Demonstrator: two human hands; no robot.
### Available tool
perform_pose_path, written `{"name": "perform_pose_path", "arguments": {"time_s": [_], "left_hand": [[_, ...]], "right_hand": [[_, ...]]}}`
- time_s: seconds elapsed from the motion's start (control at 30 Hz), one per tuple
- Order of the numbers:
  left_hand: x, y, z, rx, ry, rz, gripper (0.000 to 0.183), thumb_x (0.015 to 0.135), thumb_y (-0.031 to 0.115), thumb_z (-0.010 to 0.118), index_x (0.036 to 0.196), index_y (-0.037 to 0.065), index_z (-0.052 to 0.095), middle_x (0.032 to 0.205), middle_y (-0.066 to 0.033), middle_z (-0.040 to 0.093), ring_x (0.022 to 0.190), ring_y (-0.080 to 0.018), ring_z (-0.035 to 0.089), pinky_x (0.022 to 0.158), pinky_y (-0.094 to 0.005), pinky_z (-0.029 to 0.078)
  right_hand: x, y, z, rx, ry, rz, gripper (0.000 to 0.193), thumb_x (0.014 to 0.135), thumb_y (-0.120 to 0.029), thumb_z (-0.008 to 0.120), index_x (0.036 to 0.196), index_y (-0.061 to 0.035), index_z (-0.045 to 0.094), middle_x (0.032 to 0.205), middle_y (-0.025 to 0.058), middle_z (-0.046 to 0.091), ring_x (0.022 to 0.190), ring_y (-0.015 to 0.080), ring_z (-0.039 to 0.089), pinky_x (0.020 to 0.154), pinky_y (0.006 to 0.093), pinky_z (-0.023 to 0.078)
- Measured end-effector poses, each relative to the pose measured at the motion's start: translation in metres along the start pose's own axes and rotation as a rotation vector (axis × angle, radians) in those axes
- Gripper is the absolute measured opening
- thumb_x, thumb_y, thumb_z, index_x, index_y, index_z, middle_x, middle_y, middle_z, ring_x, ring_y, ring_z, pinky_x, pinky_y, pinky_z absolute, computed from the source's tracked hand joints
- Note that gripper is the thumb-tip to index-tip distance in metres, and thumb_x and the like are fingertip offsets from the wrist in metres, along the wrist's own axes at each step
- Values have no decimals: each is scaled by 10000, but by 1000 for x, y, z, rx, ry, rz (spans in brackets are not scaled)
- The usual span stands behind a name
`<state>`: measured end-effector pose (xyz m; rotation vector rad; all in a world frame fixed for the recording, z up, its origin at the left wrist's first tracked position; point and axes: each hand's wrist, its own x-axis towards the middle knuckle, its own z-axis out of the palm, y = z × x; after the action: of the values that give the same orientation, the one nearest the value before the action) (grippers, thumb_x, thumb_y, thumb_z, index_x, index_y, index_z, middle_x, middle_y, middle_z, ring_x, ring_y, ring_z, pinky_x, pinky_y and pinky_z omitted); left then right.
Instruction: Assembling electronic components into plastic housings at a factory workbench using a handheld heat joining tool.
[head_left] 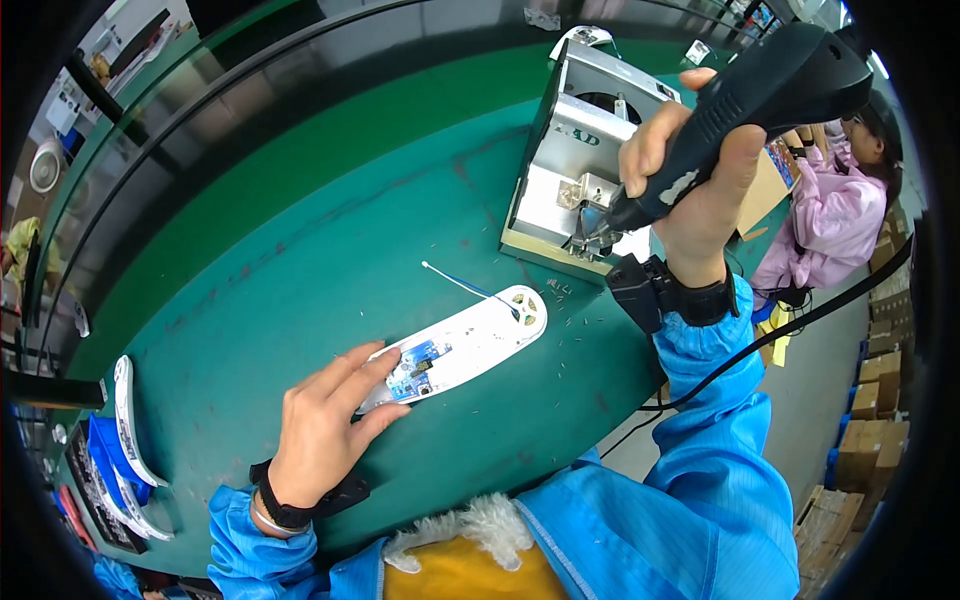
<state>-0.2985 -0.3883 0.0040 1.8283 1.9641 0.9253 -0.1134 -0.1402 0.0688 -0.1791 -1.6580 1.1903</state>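
My right hand (690,190) is wrapped around a black electric screwdriver (765,85), raised at the upper right. Its lower end meets the front of a screw feeder (575,135), a metal box with a silver face; the exact contact at the tip cannot be made out. Below and to the left, my left hand (335,410) grips the near end of a long white plastic housing (480,340) lying on the table. Inside the housing shows a blue circuit board (418,370). A thin cable (460,280) sticks out past its far round end.
The green table mat (400,230) carries small scattered bits near the housing. White curved shells (130,430) and a blue item (105,450) lie at the left edge. A black cord (790,325) crosses by my right arm. A person in pink (830,220) sits at the right, near cardboard boxes (870,440).
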Motion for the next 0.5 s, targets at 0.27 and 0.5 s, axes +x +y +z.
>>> {"name": "perform_pose_path", "arguments": {"time_s": [0.27, 0.5], "left_hand": [[-1, 2, 2, 35, -2, 11, 377, 644, 158, 722, 1003, 94, 628, 1031, -110, 579, 702, -255, 596, 616, -326, 494], [-4, 5, 1, 66, 1, -16, 343, 656, 154, 714, 988, 105, 640, 1022, -107, 576, 695, -253, 598, 597, -326, 494]], "right_hand": [[-4, 0, 8, -125, -81, 2, 700, 813, -636, 384, 1166, -35, 322, 583, 59, 460, 455, 144, 484, 442, 249, 387], [-5, 3, 10, -163, -129, -7, 667, 816, -624, 395, 1133, -40, 333, 577, 49, 456, 451, 137, 475, 440, 250, 378]]}}
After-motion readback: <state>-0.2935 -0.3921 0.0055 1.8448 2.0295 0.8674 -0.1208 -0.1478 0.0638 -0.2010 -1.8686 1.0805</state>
